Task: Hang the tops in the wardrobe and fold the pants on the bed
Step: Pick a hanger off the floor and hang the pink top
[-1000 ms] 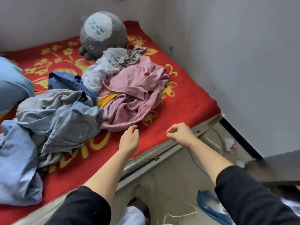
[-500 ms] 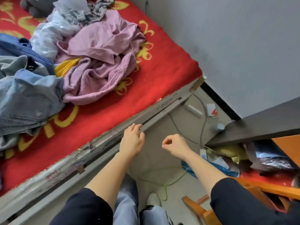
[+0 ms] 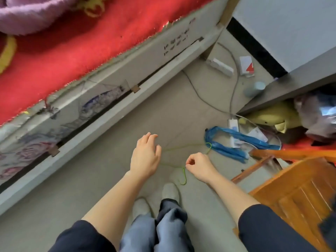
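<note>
Floor (image 3: 163, 106) beside bed (image 3: 72, 42), seen from above | left hand (image 3: 145, 155) open, fingers relaxed | right hand (image 3: 200, 166) curled, seemingly empty, just beside green hanger (image 3: 184, 176) lying on floor, likely reaching for it | purple top (image 3: 27, 13) on bed, not yet hung

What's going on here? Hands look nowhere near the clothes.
The person stands beside the bed, looking down at the floor. Both hands are down near a green wire hanger lying by their feet. The left hand is open with fingers spread. The right hand has its fingers curled right at the hanger's neck; whether it has hold of it cannot be told. A pink garment lies on the bed, with no hand on it.
</note>
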A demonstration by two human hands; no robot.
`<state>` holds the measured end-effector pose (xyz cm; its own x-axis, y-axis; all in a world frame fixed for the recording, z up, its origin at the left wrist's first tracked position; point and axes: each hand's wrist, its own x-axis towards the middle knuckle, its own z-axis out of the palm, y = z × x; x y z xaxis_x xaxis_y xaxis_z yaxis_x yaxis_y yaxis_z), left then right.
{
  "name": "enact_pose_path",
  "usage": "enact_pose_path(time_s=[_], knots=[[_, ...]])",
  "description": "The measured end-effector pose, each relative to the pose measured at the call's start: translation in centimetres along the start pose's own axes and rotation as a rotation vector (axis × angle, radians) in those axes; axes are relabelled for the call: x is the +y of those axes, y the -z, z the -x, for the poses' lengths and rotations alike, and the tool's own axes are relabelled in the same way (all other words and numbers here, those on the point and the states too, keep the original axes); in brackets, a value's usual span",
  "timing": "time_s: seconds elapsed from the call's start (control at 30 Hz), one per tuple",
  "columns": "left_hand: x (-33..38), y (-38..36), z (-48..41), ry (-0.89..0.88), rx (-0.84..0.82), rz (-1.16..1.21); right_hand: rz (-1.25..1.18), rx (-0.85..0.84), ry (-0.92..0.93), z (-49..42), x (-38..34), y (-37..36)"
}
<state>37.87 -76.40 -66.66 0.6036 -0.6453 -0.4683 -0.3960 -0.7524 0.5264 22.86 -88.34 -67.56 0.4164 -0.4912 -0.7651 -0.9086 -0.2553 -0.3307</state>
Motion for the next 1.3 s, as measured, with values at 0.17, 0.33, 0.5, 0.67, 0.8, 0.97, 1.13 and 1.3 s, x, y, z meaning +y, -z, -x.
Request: enact_pose_path(time_s=[0.17, 0.33, 0.5, 0.67, 0.8, 0.97, 1.13, 1.3], knots=[[-8.5, -11.6, -3.6, 0.005, -0.018, -0.043, 0.151, -0.019, -0.029, -9.6, 8.2, -10.2], [-16.6, -20.7, -10.0, -0.026, -0.046, -0.094, 0.400, 0.004, 0.029, -19.6, 14.3, -19.1], [-21.0, -24.9, -13.8, 0.016, -0.010, -0.129, 0.758, 0.107, 0.287, -25.3, 16.1, -23.9], [-21.9, -25.0, -14.3, 0.032, -0.003, -0.133, 0.966, 0.104, 0.388, -26.0, 14.7, -24.1], [-20.2, -21.4, -12.2, 0.081, 0.022, -0.104, 0.745, -0.075, 0.332, -23.8, 12.7, -21.1], [-14.3, -12.1, -7.0, 0.134, 0.116, -0.081, 0.226, -0.070, 0.248, -15.1, 4.9, -13.1], [-6.4, 1.8, -1.7, 0.150, 0.247, -0.085, -0.347, -0.119, 0.175, -4.5, -5.2, -1.5], [1.4, 15.4, 2.7, 0.151, 0.337, -0.008, -0.539, -0.176, 0.194, 5.7, -15.6, 10.1]])
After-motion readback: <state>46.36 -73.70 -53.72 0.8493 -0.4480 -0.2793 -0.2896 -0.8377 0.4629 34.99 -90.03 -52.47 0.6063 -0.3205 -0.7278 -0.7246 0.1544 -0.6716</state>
